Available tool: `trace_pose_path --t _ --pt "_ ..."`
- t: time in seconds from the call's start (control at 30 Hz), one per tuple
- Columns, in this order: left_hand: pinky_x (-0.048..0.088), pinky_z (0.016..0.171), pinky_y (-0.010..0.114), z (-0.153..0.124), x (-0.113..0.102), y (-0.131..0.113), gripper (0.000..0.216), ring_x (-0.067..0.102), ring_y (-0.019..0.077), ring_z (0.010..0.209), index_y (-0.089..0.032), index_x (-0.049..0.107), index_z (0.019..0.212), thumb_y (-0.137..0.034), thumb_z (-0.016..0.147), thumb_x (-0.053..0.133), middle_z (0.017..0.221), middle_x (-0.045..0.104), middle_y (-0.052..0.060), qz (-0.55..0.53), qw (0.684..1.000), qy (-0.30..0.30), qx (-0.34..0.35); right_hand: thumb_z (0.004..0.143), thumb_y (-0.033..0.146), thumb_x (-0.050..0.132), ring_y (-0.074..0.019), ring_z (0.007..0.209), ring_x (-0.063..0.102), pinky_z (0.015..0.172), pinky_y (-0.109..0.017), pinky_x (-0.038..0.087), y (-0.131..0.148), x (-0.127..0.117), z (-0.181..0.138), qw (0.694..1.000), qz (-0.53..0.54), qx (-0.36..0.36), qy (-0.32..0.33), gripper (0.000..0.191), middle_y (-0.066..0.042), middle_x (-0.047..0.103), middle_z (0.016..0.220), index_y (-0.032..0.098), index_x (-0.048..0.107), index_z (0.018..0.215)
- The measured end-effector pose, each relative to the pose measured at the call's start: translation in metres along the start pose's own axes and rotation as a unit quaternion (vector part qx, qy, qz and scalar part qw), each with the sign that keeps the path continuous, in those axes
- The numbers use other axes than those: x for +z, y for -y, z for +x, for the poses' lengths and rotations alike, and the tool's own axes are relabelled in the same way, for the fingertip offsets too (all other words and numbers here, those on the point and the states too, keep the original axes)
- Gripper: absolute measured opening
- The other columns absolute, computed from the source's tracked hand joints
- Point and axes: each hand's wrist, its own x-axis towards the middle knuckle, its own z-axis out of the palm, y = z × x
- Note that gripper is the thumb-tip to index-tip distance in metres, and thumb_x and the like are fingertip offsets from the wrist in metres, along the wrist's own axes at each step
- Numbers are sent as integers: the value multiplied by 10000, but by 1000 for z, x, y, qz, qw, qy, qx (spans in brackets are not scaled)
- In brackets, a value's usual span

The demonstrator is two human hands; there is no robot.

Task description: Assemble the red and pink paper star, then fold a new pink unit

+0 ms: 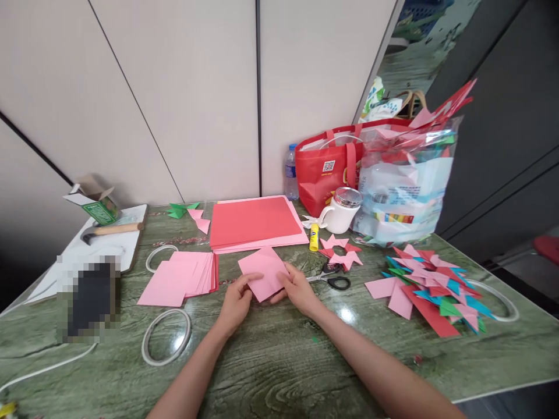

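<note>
A: Pink square [264, 272] sits mid-table, pinched at both lower edges — left hand [236, 302] at its 8 o'clock, right hand [299, 289] at 4, fingers pressed together on the paper.
B: Step?
A: Looks like lining up a first fold; next calls for corners matched, then a crease. Pink stack [181, 278] at 9 o'clock, scissors [332, 278] at 3.
</note>
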Motion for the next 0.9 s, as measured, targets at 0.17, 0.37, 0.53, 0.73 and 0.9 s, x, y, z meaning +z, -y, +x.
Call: trace_pose_path --t 0.17,0.37,0.53,0.73,0.9 --pt "456 871 344 0 -1 -4 358 602 206 957 -174 697 950 -86 648 526 1018 673 77 9 999 54 -6 834 368 449 -121 459 613 378 -256 494 0 1 1 1000 -30 -8 -3 303 -65 561 999 183 487 1070" --pt "485 848 358 -6 -8 -20 339 628 226 929 -176 715 936 -171 600 672 1059 681 79 -45 993 92 -60 802 357 519 -123 444 617 338 -204 441 5 2 -1 999 -44 -22 -1 288 -39 594 916 184 509 1031" --pt "510 758 319 -7 -10 -27 275 648 222 807 -203 748 808 -146 540 720 862 734 43 -30 995 76 -55 779 384 549 -120 477 597 395 -243 496 9 2 -2 1000 -13 -23 11 328 -21 609 886 192 514 1041" --pt "504 674 279 -7 -9 -26 101 647 202 677 -215 749 670 -215 568 745 692 732 32 -11 997 74 -28 788 325 531 -183 759 593 651 -308 509 10 0 1 989 -108 -101 -24 248 -35 619 872 167 586 971" --pt "511 743 312 -6 -10 -20 208 660 224 770 -188 749 811 -310 645 718 838 740 61 6 998 -13 -55 791 326 529 -192 795 576 711 -308 479 10 0 4 988 -104 -112 -4 236 -26 621 833 169 593 955"
